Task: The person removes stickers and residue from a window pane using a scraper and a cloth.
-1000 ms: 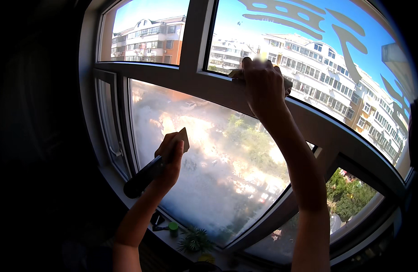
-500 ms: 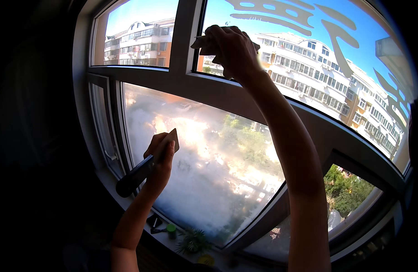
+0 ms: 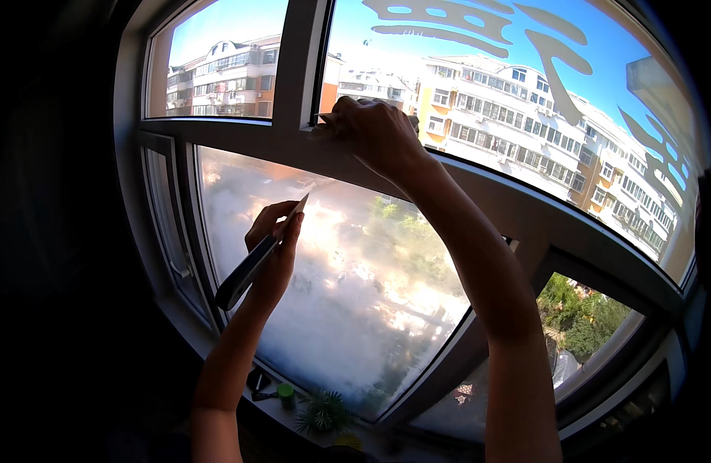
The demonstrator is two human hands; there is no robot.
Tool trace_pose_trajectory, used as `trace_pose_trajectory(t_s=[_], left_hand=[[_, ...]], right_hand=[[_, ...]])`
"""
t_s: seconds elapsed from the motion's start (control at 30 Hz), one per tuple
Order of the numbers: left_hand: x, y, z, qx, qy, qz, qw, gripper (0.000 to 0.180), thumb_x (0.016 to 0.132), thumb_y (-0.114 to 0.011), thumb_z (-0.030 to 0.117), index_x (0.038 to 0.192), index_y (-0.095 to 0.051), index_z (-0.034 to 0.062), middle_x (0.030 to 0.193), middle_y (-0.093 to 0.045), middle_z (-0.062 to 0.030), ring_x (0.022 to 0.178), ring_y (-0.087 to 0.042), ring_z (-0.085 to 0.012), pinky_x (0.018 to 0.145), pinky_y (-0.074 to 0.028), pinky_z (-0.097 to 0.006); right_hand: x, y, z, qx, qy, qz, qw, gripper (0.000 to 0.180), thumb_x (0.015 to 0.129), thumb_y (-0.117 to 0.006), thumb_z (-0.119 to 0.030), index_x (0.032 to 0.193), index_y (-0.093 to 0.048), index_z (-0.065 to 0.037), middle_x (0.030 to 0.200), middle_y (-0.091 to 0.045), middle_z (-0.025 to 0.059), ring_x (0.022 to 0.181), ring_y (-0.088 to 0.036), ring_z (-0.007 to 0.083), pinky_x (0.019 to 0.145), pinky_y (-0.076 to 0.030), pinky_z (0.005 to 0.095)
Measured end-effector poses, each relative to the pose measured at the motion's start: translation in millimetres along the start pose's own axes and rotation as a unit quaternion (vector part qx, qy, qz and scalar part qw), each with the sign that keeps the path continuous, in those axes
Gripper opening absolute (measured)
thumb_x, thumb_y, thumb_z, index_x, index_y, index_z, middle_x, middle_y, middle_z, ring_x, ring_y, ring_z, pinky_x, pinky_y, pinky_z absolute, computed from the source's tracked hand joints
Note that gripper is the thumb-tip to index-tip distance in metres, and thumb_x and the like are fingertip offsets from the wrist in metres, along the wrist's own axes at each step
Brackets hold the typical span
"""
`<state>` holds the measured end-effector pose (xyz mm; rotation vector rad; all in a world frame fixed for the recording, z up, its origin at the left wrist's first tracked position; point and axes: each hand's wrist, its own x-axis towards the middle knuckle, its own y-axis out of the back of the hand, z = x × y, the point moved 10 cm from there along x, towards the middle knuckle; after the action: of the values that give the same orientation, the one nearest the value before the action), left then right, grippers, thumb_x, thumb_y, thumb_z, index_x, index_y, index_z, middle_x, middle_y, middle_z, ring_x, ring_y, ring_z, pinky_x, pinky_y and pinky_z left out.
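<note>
1. At the lower left corner of the upper pane (image 3: 486, 108): cloth (image 3: 325, 131), greyish and bunched, apparently folded; held at the ledge of the frame (image 3: 228, 136). Whether the glass itself is touched cannot be told.
2. Right hand (image 3: 380, 137): raised, its back shown; fingers bent over the cloth, which is gripped from above.
3. Left hand (image 3: 280, 257): held lower, in front of the lower pane (image 3: 324, 309); closed round a tool (image 3: 246, 274), dark-bodied, pale at its pointed upper end. Tool tilted, tip up and to the right; no contact with the glass can be made out.
4. Upper pane: clear; buildings (image 3: 517, 123) seen sharply through it, pale decals (image 3: 554, 73) borne on it. Little is judged left to be done on this glass; work at the ledge is judged unfinished.
5. Lower pane: clouded by whitish haze over most of its area, trees (image 3: 405, 228) seen only dimly. Judged not yet done; by which face the haze is carried cannot be told.
6. Sill (image 3: 187, 322): green jar (image 3: 285, 392) and plant (image 3: 322, 413) placed near each other.
</note>
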<state>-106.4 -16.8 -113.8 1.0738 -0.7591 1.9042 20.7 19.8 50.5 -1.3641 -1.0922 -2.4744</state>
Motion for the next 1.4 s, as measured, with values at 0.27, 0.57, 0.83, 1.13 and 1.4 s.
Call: trace_pose_trajectory(t_s=[0.27, 0.57, 0.83, 1.13, 1.4], left_hand=[[107.1, -41.7, 68.7, 0.100, -0.330, 0.048, 0.938, 0.020, 0.089, -0.064, 0.005, 0.109, -0.070, 0.0047, 0.100, -0.070, -0.0107, 0.094, -0.068, -0.0206, 0.081, -0.055, -0.029], [169.4, -101.7, 79.0, 0.082, -0.390, 0.125, 0.908, 0.025, 0.084, -0.065, 0.011, 0.108, -0.071, 0.0117, 0.091, -0.072, -0.0062, 0.091, -0.068, -0.0219, 0.082, -0.055, -0.034], [174.4, -101.0, 78.2, 0.144, -0.431, 0.115, 0.884, 0.026, 0.081, -0.066, 0.007, 0.106, -0.070, 0.0105, 0.086, -0.070, -0.0083, 0.084, -0.068, -0.0230, 0.079, -0.055, -0.033], [164.0, -107.0, 86.2, 0.155, -0.491, 0.091, 0.852, 0.023, 0.084, -0.064, 0.008, 0.105, -0.071, 0.0101, 0.090, -0.070, -0.0085, 0.085, -0.067, -0.0221, 0.077, -0.055, -0.031], [175.2, -99.1, 83.6, 0.133, -0.460, 0.087, 0.874, 0.026, 0.082, -0.061, 0.008, 0.106, -0.070, 0.0076, 0.092, -0.070, -0.0100, 0.086, -0.067, -0.0228, 0.078, -0.055, -0.032]], right_hand=[[-96.0, 104.8, 20.9, -0.086, 0.051, 0.173, 0.980, 0.016, 0.087, -0.065, -0.010, 0.102, -0.062, -0.008, 0.103, -0.068, 0.0095, 0.100, -0.064, 0.0282, 0.085, -0.050, 0.0431], [-121.1, 105.9, 45.3, -0.039, -0.002, 0.185, 0.982, 0.026, 0.086, -0.063, -0.007, 0.112, -0.062, -0.011, 0.111, -0.067, 0.0069, 0.107, -0.062, 0.0272, 0.089, -0.048, 0.0423], [-120.5, 104.5, 40.3, -0.051, 0.006, 0.192, 0.980, 0.033, 0.080, -0.067, -0.004, 0.112, -0.063, -0.013, 0.111, -0.067, 0.0055, 0.108, -0.062, 0.0264, 0.090, -0.047, 0.0412], [-122.4, 101.7, 36.6, -0.073, 0.014, 0.192, 0.979, 0.034, 0.078, -0.068, -0.003, 0.111, -0.063, -0.013, 0.112, -0.067, 0.0048, 0.108, -0.061, 0.0263, 0.089, -0.046, 0.0421], [-121.7, 100.9, 31.6, -0.071, 0.023, 0.185, 0.980, 0.034, 0.077, -0.069, -0.002, 0.109, -0.063, -0.011, 0.111, -0.066, 0.0060, 0.108, -0.060, 0.0268, 0.089, -0.046, 0.0427]])
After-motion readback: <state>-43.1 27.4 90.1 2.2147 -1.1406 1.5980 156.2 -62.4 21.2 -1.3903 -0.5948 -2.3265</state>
